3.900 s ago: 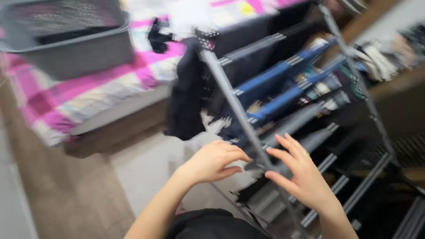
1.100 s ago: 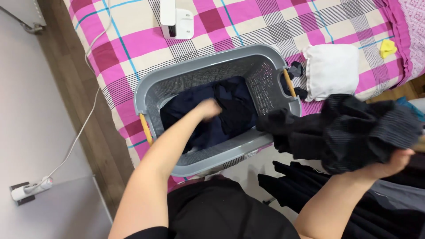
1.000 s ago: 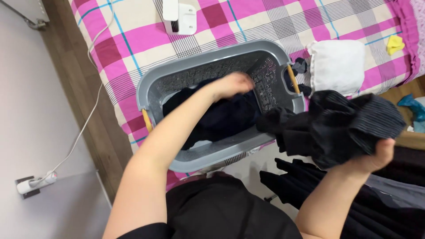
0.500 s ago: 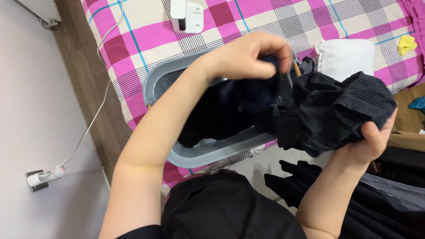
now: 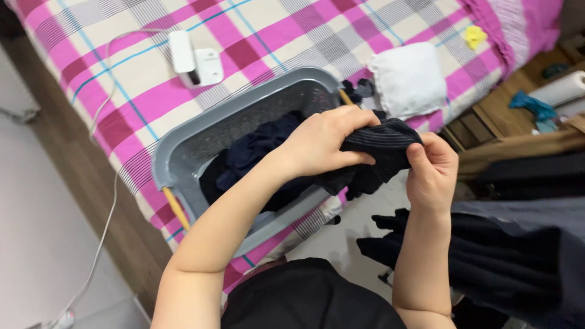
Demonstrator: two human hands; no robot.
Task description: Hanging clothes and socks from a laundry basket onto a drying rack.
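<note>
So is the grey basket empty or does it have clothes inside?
Not empty. Dark clothes lie inside the basket; both hands hold another dark striped garment above its rim.

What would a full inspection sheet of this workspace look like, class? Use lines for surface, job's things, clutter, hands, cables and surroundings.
Surface: bed with pink checked cover.
Job's things: dark striped garment held bunched above the grey laundry basket; dark clothes lie inside the basket.
Clutter: white folded cloth, small yellow item, white device on the bed.
Hands: left hand and right hand both grip the garment.
Cables: white cable runs from the bed down to the floor.
Surroundings: dark clothes hanging at right; wooden floor.
</note>
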